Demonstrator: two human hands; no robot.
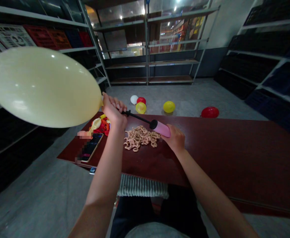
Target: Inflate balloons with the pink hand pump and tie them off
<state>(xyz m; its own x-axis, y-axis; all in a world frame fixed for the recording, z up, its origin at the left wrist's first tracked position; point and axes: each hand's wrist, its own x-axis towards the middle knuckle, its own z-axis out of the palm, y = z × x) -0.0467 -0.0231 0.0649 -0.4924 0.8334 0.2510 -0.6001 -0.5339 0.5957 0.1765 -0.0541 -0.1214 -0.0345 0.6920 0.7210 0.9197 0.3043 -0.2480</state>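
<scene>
A large pale-yellow inflated balloon (43,87) stretches out to the left, its neck at my left hand (114,107). The fingers of that hand are closed around the near end of a balloon pump, where the balloon's neck meets it; the grip hides the joint. From there a black rod (138,117) runs to the pump's pink barrel (162,129). My right hand (174,138) is wrapped around the barrel's far end. Below the rod, a heap of beige curled pieces (141,137) lies on the dark red table (209,155).
Uninflated balloons (101,127) and a phone (92,147) lie at the table's left end. Beyond the table, yellow (169,106), red (210,112) and white (134,99) balloons rest on the floor. Metal shelves (147,62) stand behind; crates (43,36) fill shelves at left.
</scene>
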